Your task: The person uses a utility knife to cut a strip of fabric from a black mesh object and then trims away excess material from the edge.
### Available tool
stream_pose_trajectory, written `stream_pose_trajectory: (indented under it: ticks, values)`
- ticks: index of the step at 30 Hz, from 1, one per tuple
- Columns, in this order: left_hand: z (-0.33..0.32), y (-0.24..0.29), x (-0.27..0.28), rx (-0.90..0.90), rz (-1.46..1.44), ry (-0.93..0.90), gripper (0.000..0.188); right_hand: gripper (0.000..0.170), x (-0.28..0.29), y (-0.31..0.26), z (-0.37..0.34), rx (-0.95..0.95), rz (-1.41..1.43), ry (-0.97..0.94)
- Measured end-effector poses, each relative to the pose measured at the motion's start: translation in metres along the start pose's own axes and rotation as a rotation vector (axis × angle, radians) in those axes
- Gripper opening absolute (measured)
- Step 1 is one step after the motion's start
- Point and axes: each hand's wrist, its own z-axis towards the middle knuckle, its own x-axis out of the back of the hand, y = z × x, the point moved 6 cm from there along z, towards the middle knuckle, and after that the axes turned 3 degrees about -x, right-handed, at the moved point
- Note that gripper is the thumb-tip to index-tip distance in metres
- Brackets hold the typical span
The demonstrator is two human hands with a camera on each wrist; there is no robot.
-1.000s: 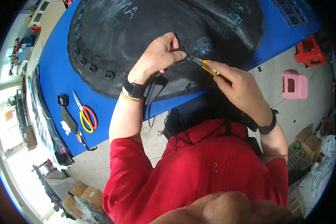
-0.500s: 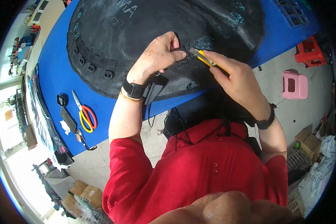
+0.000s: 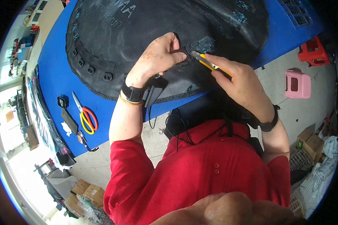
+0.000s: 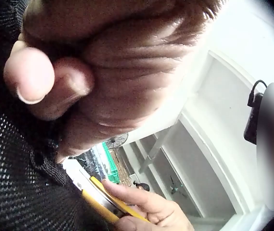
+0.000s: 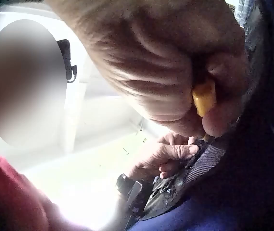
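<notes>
A large round black mesh sheet (image 3: 150,28) with plastic buckles (image 3: 107,76) along its near edge lies on the blue table. My left hand (image 3: 156,60) pinches a piece of black webbing on the sheet between thumb and curled fingers. Just right of the left thumb is the blade tip of a yellow utility knife (image 3: 206,63), close against the black fabric. The right hand (image 3: 246,86) grips its handle, and in the right wrist view its yellow end (image 5: 205,98) shows inside the curled fingers. In the left wrist view, webbing (image 4: 48,167) runs beside the blade.
Scissors (image 3: 87,116) with red and yellow handles lie on the blue table (image 3: 50,80) at left, beside a black device (image 3: 68,120) with a cord. A divided tray (image 3: 294,13) stands at the far right. Red (image 3: 313,51) and pink (image 3: 298,84) stools are on the floor.
The knife blade has swung from near the webbing's lower side to farther up, then slightly back down beside the left thumb. The left hand keeps its pinch; the sheet shifts slightly in view.
</notes>
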Motion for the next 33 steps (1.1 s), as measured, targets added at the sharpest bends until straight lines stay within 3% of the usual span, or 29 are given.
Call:
stream_pose_trajectory:
  ticks: [17, 33]
  values:
    - [0.001, -0.003, 0.000, 0.014, -0.034, -0.019, 0.030, 0.040, 0.000, -0.003, -0.019, -0.062, 0.004, -0.053]
    - [0.001, -0.004, -0.002, -0.011, -0.057, -0.016, 0.027, 0.037, 0.000, -0.003, -0.008, -0.010, 0.083, 0.063]
